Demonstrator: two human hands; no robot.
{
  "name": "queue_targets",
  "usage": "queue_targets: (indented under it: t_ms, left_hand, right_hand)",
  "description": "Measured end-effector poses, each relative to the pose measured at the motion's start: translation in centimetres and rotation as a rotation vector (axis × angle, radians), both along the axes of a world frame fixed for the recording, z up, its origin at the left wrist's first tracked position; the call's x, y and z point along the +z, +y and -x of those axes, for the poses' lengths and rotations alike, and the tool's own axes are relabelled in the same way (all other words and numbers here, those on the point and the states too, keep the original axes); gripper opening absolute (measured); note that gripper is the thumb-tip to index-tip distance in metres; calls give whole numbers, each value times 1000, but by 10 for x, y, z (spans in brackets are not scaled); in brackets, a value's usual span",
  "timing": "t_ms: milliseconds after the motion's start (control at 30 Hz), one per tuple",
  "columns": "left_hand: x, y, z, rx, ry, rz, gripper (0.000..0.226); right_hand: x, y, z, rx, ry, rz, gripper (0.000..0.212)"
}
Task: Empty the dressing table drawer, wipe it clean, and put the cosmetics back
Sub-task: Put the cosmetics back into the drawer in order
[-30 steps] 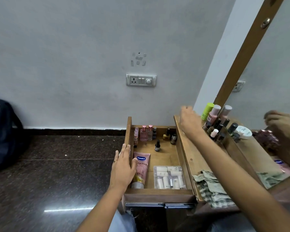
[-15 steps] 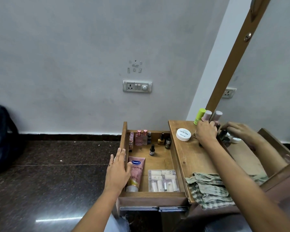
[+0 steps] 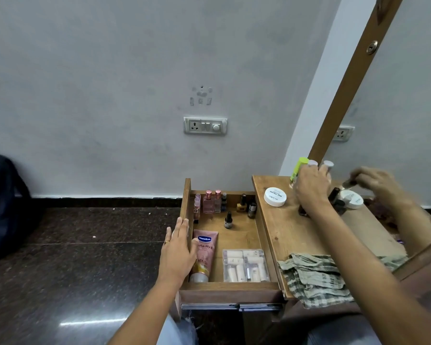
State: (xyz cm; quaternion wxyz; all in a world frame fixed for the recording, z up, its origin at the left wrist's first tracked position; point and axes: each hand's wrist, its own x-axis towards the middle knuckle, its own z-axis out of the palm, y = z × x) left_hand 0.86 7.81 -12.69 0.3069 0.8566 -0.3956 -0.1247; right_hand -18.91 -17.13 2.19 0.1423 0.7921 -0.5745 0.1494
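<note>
The wooden drawer stands pulled out. Inside it lie a pink Vaseline tube and a clear case of small tubes. A dark dropper bottle stands mid-drawer, and pink perfume bottles stand with other small bottles along the back. My left hand rests flat on the drawer's left wall. My right hand is over the bottles on the tabletop by the mirror. Its fingers are curled round a small bottle, which shows mostly in the reflection.
A white nail-polish jar and a green tube stand on the wooden tabletop. A checked cloth lies crumpled at its front edge. The mirror rises on the right. A dark bag sits on the floor at far left.
My right hand has moved from the table's back edge to the bottles by the mirror and closed on one. The left hand stays on the drawer wall. The view has tilted.
</note>
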Motion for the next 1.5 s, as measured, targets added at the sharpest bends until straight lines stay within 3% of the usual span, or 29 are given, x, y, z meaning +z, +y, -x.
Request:
queue_targets:
  t_ms: [133, 233, 367, 467, 633, 933, 1067, 1233, 1333, 1500]
  left_hand:
    - [1, 0, 0, -1, -3, -16, 64]
    - [2, 1, 0, 0, -2, -13, 64]
    - [3, 1, 0, -7, 0, -13, 63]
    - [2, 1, 0, -5, 8, -5, 63]
    - [2, 0, 0, -3, 21, 6, 64]
    - [0, 0, -1, -7, 41, 32, 65]
    - [0, 0, -1, -4, 40, 26, 65]
    - [1, 0, -2, -13, 44, 18, 65]
    - [2, 1, -2, -20, 51, 25, 65]
    - [2, 1, -2, -24, 41, 25, 65]
  right_hand:
    - [8, 29, -17, 290, -349, 142, 18]
    - [-9, 51, -39, 451, -428, 9, 16]
    - [-47, 67, -67, 479, -369, -237, 12]
    - [-71, 76, -84, 401, -195, -357, 14]
    - [-98, 82, -105, 182, -119, -550, 47]
    - [-143, 64, -98, 106, 293, -325, 52]
    - [-147, 55, -93, 119, 315, -284, 53]
    - [-141, 70, -96, 69, 2, -341, 46]
    - [-140, 88, -97, -13, -201, -397, 55]
    - [-157, 105, -91, -39, -423, -691, 53]
